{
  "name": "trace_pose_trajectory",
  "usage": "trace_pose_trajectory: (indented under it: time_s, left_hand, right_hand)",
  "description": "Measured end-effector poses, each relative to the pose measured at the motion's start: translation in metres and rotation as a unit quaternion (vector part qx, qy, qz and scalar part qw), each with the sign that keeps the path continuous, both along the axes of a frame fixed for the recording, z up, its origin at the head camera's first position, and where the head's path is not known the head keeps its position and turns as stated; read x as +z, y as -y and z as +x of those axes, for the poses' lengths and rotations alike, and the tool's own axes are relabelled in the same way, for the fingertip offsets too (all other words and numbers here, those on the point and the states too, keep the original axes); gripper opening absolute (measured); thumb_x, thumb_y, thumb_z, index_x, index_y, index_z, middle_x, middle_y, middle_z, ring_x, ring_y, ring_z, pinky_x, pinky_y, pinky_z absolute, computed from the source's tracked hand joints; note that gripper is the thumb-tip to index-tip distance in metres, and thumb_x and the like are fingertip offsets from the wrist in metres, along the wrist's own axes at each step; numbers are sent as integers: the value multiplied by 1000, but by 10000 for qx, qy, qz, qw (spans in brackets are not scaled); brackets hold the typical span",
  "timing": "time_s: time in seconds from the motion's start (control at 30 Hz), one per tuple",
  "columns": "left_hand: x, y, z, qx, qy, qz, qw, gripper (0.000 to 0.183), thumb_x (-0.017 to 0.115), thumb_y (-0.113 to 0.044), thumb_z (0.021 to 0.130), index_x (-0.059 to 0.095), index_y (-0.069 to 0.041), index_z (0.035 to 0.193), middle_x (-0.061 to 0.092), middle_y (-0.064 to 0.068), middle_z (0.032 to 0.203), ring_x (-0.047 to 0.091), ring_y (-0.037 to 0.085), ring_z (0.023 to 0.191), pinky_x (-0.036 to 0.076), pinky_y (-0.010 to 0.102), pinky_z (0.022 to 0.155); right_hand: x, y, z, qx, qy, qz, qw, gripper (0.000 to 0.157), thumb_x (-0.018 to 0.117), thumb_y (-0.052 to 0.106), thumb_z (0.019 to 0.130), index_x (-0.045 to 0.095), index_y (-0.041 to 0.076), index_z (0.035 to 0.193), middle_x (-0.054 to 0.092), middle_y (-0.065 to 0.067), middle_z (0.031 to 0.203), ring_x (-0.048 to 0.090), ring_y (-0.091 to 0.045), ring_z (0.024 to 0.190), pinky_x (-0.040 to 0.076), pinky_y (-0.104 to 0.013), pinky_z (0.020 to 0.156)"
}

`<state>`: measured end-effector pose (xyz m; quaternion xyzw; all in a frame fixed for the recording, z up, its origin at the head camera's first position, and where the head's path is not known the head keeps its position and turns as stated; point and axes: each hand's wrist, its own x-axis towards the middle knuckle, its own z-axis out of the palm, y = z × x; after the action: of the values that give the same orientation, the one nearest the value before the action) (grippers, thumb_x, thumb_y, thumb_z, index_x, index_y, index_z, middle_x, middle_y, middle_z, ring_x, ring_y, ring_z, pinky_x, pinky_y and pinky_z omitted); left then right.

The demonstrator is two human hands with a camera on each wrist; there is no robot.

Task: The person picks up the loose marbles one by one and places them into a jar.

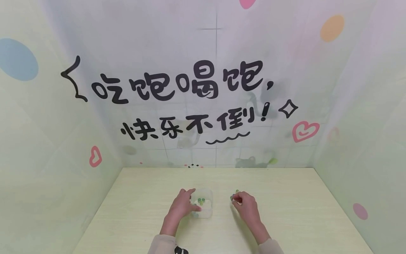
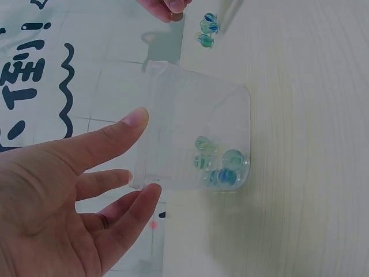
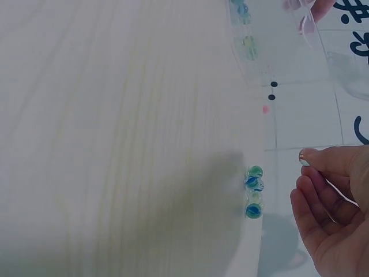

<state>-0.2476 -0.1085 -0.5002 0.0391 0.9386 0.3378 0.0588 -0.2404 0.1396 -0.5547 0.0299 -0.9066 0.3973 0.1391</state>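
Note:
A clear plastic box (image 1: 207, 194) stands on the table with several green and blue glass marbles (image 2: 230, 167) in its bottom. My left hand (image 1: 182, 204) holds it at its left side, thumb toward the front and fingers toward the back. To the right of the box my right hand (image 1: 248, 207) is raised over the table. Its thumb and forefinger pinch a small glass marble (image 3: 304, 157), mostly covered by the fingertips. Close by that hand, several loose marbles (image 3: 253, 190) lie bunched together on the table.
The pale wood-grain table (image 1: 142, 194) meets a printed backdrop (image 1: 190, 155) with black lettering behind it and at both sides. A small black-and-white object (image 1: 181, 250) shows beside the left sleeve.

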Motion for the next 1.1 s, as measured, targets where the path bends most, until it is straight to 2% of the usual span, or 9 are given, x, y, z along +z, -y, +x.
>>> trace_pose_trajectory:
  time_s: [0.4,0.67,1.1]
  left_hand:
    - [0,0,-1,14,45,33,10000,77,88,-16,73,54,-1,140,55,15,106,54,22,85,52,40,76]
    - [1,0,1,-49,8,67,10000,76,87,-14,74,53,1,140,55,15,106,52,21,83,51,37,73]
    - [-1,2,-1,-80,62,163,9998,76,86,-13,75,52,0,142,54,15,109,51,20,85,51,38,76]
  right_hand:
    - [3,7,1,104,-73,72,9999,12,77,0,80,73,9,88,70,0,83,62,-11,77,55,-21,68]
    - [2,13,2,207,24,67,9998,12,76,1,82,73,10,89,70,0,86,61,-9,78,54,-19,67]
    - [7,27,2,364,-92,169,9992,12,77,2,82,73,12,89,71,0,87,63,-10,79,54,-20,69]
